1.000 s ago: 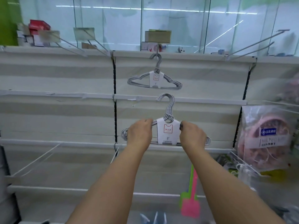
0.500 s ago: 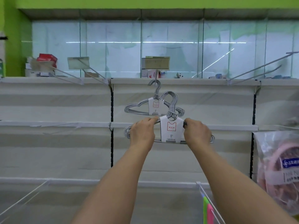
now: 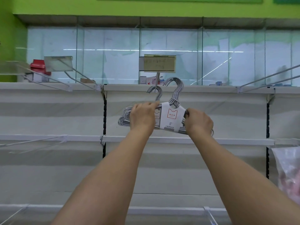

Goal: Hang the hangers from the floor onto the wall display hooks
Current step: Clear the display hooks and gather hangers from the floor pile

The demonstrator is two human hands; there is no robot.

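Left hand (image 3: 142, 116) and right hand (image 3: 199, 122) each had grip closed round shoulder of held hanger bundle (image 3: 172, 118), raised before wall display hook (image 3: 157, 82). Its hook tops sat level with peg, right of it, apparently not yet over it. One hung bundle (image 3: 125, 118) was already on same peg, just behind. Judged: one placed, second nearly. Floor out of view; remaining count unknown.

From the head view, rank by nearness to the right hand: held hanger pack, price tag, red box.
1. Held hanger pack, gripped by the right hand.
2. Price tag, above, on the hook.
3. Red box, far upper left.
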